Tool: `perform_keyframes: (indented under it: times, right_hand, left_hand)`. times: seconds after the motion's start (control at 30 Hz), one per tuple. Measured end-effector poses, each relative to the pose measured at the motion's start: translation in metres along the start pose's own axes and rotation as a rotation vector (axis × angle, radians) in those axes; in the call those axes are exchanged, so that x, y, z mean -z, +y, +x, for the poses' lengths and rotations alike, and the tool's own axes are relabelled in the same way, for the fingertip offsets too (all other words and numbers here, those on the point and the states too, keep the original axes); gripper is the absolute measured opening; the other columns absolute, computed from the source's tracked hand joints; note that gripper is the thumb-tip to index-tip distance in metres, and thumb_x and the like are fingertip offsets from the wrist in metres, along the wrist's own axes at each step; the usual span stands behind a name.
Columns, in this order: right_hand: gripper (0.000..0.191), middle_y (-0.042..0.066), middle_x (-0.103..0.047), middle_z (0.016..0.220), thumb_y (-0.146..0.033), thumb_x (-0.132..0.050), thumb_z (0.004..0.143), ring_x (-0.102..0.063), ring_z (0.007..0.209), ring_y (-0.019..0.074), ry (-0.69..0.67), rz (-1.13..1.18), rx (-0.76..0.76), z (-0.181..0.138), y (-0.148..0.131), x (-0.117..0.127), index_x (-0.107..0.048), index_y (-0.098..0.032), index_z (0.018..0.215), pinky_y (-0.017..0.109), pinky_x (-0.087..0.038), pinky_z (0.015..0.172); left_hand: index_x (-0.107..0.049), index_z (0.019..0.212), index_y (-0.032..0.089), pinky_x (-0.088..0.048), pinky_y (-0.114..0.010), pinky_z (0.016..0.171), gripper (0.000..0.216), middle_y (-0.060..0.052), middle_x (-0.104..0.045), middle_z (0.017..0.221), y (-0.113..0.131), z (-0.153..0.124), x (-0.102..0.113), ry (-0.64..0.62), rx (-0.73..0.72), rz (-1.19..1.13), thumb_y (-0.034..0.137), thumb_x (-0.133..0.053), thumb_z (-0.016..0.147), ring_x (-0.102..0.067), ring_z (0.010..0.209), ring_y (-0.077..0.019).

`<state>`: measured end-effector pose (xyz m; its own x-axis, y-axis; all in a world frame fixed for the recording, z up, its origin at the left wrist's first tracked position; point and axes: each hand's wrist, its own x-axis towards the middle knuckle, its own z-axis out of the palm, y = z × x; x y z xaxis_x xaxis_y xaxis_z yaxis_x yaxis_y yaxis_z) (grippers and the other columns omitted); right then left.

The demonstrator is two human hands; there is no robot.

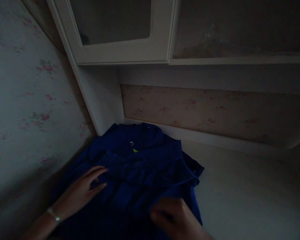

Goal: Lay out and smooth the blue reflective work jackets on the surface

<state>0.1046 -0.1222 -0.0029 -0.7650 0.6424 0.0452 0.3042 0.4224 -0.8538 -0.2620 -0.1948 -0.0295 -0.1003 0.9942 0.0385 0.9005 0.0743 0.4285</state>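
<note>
Dim white desk (pixel 240 186) by floral wallpaper (pixel 27 100): left hand (pixel 83 190) lies flat, fingers extended, on a blue shirt (pixel 140 170); right hand (pixel 176 218) curls onto its near hem, grip unclear.

Count: 1 blue shirt (pixel 140 173), under both sets of fingers. 2 hands: left hand (pixel 83 191) flat on fabric, right hand (pixel 176 216) w/ fingers curled on near edge. 1 bracelet (pixel 53 215) behind left fingers, at wrist. 1 cabinet door (pixel 120 53) well beyond fingertips. 1 desk top (pixel 240 193), right of right fingers.

A home: floral wallpaper (pixel 35 100) and a white built-in cabinet (pixel 120 53).
</note>
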Motion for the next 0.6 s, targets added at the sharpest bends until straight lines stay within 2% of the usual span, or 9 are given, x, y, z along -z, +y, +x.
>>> perform_keyframes:
  times: [0.07, 0.1, 0.17, 0.2, 0.27, 0.33, 0.43, 0.53, 0.6]
  right_hand:
    - [0.026, 0.003, -0.065, 0.109, -0.036, -0.052, 0.091, -0.064, 0.089, 0.0169, 0.138, -0.124, -0.025, 0.033, 0.014, 0.004, -0.063, -0.026, 0.113, 0.030, -0.050, 0.079]
    - [0.041, 0.006, -0.060, 0.123, -0.031, -0.059, 0.085, -0.063, 0.100, 0.0196, 0.146, -0.225, -0.052, 0.048, 0.026, 0.006, -0.056, -0.026, 0.126, 0.032, -0.049, 0.086]
    - [0.081, 0.013, -0.047, 0.142, -0.025, -0.074, 0.068, -0.055, 0.119, 0.0297, 0.038, -0.412, -0.116, 0.070, 0.054, 0.007, -0.040, -0.022, 0.142, 0.041, -0.044, 0.100]
    - [0.092, 0.017, -0.044, 0.144, -0.024, -0.077, 0.063, -0.050, 0.124, 0.0345, -0.020, -0.467, -0.148, 0.076, 0.067, 0.006, -0.036, -0.019, 0.145, 0.045, -0.041, 0.103]
    - [0.091, 0.022, -0.051, 0.137, -0.024, -0.075, 0.065, -0.050, 0.124, 0.0378, -0.030, -0.486, -0.188, 0.081, 0.087, 0.004, -0.034, -0.013, 0.146, 0.049, -0.040, 0.103]
    - [0.071, 0.019, -0.060, 0.128, -0.022, -0.063, 0.077, -0.058, 0.117, 0.0335, 0.049, -0.464, -0.185, 0.079, 0.096, 0.004, -0.040, -0.014, 0.143, 0.045, -0.044, 0.099]
    - [0.033, 0.009, -0.069, 0.108, -0.026, -0.048, 0.089, -0.065, 0.101, 0.0244, 0.212, -0.411, -0.165, 0.073, 0.094, 0.013, -0.065, -0.021, 0.117, 0.035, -0.048, 0.092]
    - [0.040, 0.009, -0.068, 0.107, -0.038, -0.032, 0.097, -0.064, 0.100, 0.0216, 0.473, -0.339, -0.207, 0.058, 0.093, 0.038, -0.066, -0.019, 0.107, 0.034, -0.047, 0.091]
    - [0.046, 0.010, -0.067, 0.107, -0.047, -0.030, 0.096, -0.063, 0.098, 0.0232, 0.746, -0.152, -0.295, 0.035, 0.100, 0.056, -0.060, -0.017, 0.112, 0.035, -0.051, 0.086]
  left_hand:
    - [-0.033, 0.144, 0.031, -0.052, -0.028, 0.089, 0.068, -0.005, -0.030, 0.155, 0.038, 0.032, -0.025, -0.073, -0.047, -0.023, 0.057, -0.054, 0.085, -0.065, 0.094, -0.0159]
    - [-0.028, 0.147, 0.027, -0.052, -0.030, 0.088, 0.078, -0.009, -0.029, 0.155, 0.052, 0.045, -0.038, -0.107, -0.048, 0.014, 0.056, -0.059, 0.081, -0.065, 0.096, -0.0185]
    - [-0.040, 0.141, 0.022, -0.051, -0.035, 0.090, 0.075, -0.013, -0.044, 0.145, 0.070, 0.063, -0.062, -0.129, -0.058, 0.071, 0.047, -0.068, 0.076, -0.064, 0.105, -0.0258]
    - [-0.051, 0.132, 0.021, -0.051, -0.036, 0.089, 0.062, -0.012, -0.053, 0.136, 0.073, 0.069, -0.072, -0.126, -0.067, 0.098, 0.042, -0.068, 0.076, -0.063, 0.106, -0.0278]
    - [-0.066, 0.106, 0.023, -0.052, -0.033, 0.083, 0.027, -0.007, -0.064, 0.116, 0.072, 0.073, -0.085, -0.111, -0.104, 0.126, 0.032, -0.060, 0.082, -0.066, 0.098, -0.0251]
    - [-0.067, 0.087, 0.024, -0.051, -0.027, 0.076, 0.018, -0.003, -0.066, 0.099, 0.065, 0.072, -0.085, -0.083, -0.139, 0.135, 0.028, -0.049, 0.088, -0.068, 0.087, -0.0183]
    - [-0.063, 0.080, 0.023, -0.049, -0.024, 0.079, 0.030, -0.003, -0.065, 0.092, 0.045, 0.071, -0.054, 0.024, -0.109, 0.143, 0.028, -0.036, 0.092, -0.066, 0.085, -0.0148]
    - [-0.058, 0.086, 0.018, -0.048, -0.036, 0.088, 0.029, -0.008, -0.063, 0.093, 0.012, 0.076, 0.013, 0.215, 0.069, 0.190, 0.029, -0.032, 0.091, -0.063, 0.090, -0.0224]
    - [-0.055, 0.089, 0.015, -0.051, -0.047, 0.081, 0.035, -0.007, -0.061, 0.081, -0.012, 0.082, 0.061, 0.321, 0.222, 0.211, 0.036, -0.028, 0.092, -0.064, 0.084, -0.0292]
